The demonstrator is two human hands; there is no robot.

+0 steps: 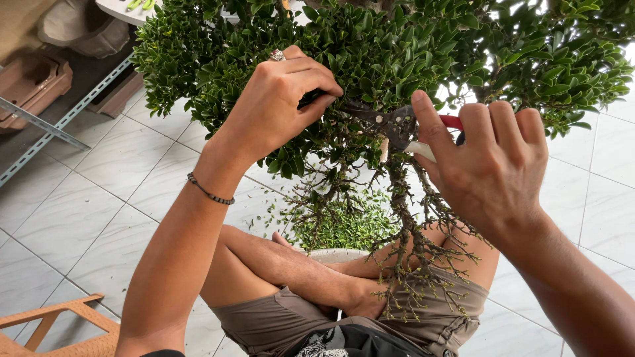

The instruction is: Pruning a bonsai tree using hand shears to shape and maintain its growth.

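White floor tiles (pixel 99 172) lie below as my left hand (pixel 278 99) pinches foliage of the small tree (pixel 370 46) and my right hand (pixel 489 165) clamps pruning shears (pixel 397 122), blades pointing toward nine o'clock.

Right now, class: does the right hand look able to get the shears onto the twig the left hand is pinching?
Probably yes: the right hand holds the shears, whose blades already point at the left hand in the foliage, nothing between.

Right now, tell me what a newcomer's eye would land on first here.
The dense green bonsai tree fills the top of the view. At centre the left hand pinches a twig among its leaves while the right hand works red-handled pruning shears just beside it. Below, cut leaves litter the white tiled floor.
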